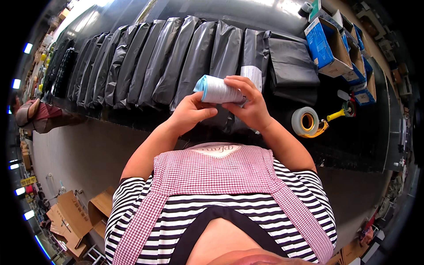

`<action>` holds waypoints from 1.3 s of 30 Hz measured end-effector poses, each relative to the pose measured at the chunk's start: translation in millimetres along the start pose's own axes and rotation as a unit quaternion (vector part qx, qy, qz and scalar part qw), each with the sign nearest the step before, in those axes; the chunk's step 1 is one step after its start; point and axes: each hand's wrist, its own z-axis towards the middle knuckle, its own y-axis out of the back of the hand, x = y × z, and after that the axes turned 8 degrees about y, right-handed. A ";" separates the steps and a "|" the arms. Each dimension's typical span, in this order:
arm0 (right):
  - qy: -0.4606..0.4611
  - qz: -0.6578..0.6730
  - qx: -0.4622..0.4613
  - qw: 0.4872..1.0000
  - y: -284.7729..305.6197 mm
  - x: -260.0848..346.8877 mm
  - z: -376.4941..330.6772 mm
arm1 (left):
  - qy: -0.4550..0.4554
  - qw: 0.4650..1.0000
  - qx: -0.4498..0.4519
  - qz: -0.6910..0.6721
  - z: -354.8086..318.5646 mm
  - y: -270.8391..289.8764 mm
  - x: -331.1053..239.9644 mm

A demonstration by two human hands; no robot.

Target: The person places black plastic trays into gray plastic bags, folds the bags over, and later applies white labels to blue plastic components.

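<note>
A roll of white labels with a light-blue end [216,90] is held between my two hands, just above the near edge of the table. My left hand [189,115] grips its blue end from below, thumb and fingers closed around it. My right hand [251,105] is wrapped over the other end, fingers on top and thumb underneath. Right behind the roll, wrapped black plastic packages [190,62] stand in a long row, tightly side by side. A white label [251,74] shows on one package beside my right fingers.
A flat black package [291,64] lies at the row's right end. To the right are a tape dispenser [305,123] with clear tape and a yellow-handled tool [338,115]. Open blue boxes [324,44] stand far right. Another person [42,115] is at the left; cardboard boxes [70,216] lie lower left.
</note>
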 end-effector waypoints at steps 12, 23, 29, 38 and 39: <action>0.118 -0.194 -0.008 0.974 -23.9 2.8 8.1 | -0.007 0.981 -0.125 -0.148 -3.1 -1.1 5.6; 0.119 -0.226 0.011 0.967 -23.1 -5.3 17.9 | 0.020 0.984 -0.165 -0.067 2.6 4.2 1.8; -0.309 0.178 0.051 0.933 47.0 -36.6 53.8 | 0.032 0.982 -0.147 0.110 1.0 32.2 7.8; -0.132 0.454 -0.296 0.830 54.0 -92.4 72.7 | -0.186 0.939 0.079 0.278 27.7 18.6 18.2; -0.148 0.470 -0.300 0.817 26.5 -101.2 64.7 | -0.175 0.917 0.114 0.341 38.2 10.5 19.4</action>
